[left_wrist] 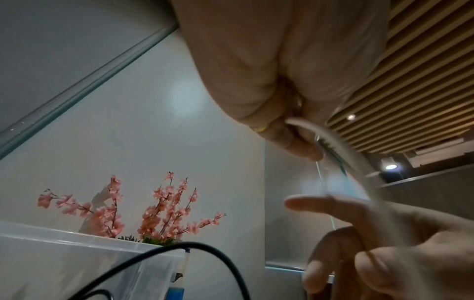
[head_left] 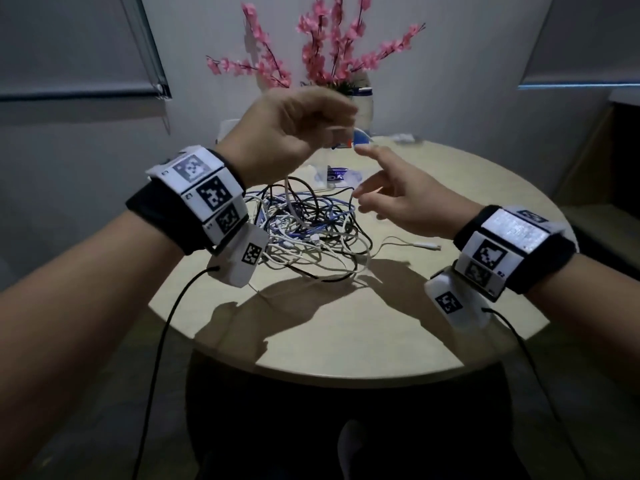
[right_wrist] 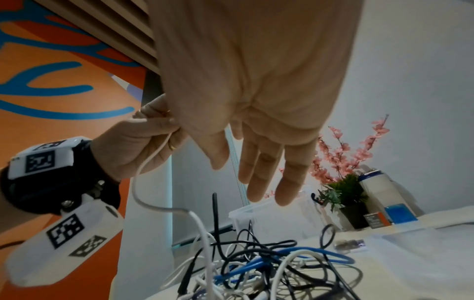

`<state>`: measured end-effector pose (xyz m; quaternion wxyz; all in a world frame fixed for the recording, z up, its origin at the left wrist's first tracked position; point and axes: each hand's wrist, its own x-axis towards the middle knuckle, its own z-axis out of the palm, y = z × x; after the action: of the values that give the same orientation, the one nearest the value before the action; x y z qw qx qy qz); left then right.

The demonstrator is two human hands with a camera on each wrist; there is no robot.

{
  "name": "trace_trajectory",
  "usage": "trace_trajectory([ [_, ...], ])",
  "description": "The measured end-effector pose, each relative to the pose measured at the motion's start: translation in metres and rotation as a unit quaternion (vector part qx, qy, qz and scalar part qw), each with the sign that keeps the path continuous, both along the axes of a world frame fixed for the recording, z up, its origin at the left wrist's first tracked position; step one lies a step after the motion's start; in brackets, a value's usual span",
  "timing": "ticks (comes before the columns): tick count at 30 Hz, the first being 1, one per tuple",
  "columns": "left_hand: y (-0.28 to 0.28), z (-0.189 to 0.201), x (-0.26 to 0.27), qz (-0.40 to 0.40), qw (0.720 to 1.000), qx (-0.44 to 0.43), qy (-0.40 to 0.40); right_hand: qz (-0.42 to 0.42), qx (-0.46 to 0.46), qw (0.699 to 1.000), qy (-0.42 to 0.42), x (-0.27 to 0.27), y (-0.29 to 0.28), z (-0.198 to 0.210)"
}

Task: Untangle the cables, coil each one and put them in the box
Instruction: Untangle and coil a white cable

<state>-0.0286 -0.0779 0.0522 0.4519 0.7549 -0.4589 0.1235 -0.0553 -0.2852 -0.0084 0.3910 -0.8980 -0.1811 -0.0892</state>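
A tangle of white, black and blue cables (head_left: 311, 230) (right_wrist: 269, 263) lies mid-table. My left hand (head_left: 332, 123) (left_wrist: 295, 125) is raised above it and pinches a white cable (head_left: 289, 188) (right_wrist: 143, 168) that hangs down into the pile. That cable is blurred in the left wrist view (left_wrist: 341, 150). My right hand (head_left: 381, 188) (right_wrist: 256, 162) hovers to the right of it, fingers spread and straight, holding nothing. The clear plastic box (right_wrist: 269, 219) (left_wrist: 77, 253) stands behind the pile, mostly hidden by my left hand in the head view.
The round beige table (head_left: 346, 341) has its front edge near me. A vase of pink flowers (head_left: 329, 46) and a white bottle (head_left: 363, 105) stand at the back. A small packet (head_left: 337, 174) and a loose white cable end (head_left: 426, 245) lie near the tangle.
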Motion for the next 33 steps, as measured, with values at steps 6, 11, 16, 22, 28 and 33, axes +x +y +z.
trace_trajectory([
  [6, 0.001, -0.005, -0.005, 0.062, 0.997, 0.020, 0.048, -0.009, 0.094, 0.996, -0.002, -0.001, 0.008, -0.005],
  [11, 0.016, -0.020, 0.015, 0.173, 0.972, 0.137, 0.082, 0.030, 0.318, 0.946, 0.053, -0.015, 0.013, 0.006],
  [16, 0.016, -0.032, 0.010, 0.165, 0.974, 0.121, 0.101, 0.051, 0.295, 0.946, 0.128, -0.019, 0.017, 0.006],
  [22, 0.009, -0.027, 0.008, 0.145, 0.983, 0.016, 0.114, 0.018, 0.119, 0.987, 0.107, -0.023, 0.022, -0.003],
  [28, 0.010, -0.046, 0.004, 0.233, 0.947, 0.176, 0.137, 0.092, 0.374, 0.914, 0.126, -0.039, 0.018, 0.008],
  [33, -0.010, -0.067, -0.029, 0.109, 0.919, 0.365, 0.100, 0.120, 0.506, 0.849, 0.096, -0.043, 0.023, 0.012],
])
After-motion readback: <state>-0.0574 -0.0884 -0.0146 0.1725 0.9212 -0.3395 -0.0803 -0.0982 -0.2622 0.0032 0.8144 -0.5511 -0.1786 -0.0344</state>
